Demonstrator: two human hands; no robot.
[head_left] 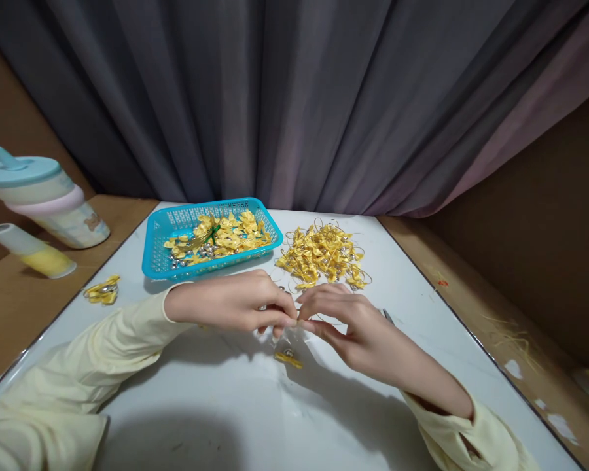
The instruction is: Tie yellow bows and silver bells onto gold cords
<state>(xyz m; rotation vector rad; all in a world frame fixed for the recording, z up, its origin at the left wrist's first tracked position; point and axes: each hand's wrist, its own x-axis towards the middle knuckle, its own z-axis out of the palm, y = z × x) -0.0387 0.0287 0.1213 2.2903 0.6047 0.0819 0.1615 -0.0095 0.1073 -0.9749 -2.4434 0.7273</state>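
My left hand and my right hand meet over the table, fingertips pinched together at the upper edge of a small clear plastic bag. Low in the bag shows a yellow ribbon bow with a silver bell. A thin gold loop curves near my right fingers, partly hidden behind them. Just beyond my hands lies a heap of yellow bows with bells and gold loops. To its left stands a blue plastic basket holding more yellow bows, loose silver bells and a bundle of gold ties with a green tie around it.
Several yellow bows with bells lie at the table's left. A tumbler with a straw lid and a roll of yellow material stand left of the white table. A grey curtain hangs behind; paper scraps lie right.
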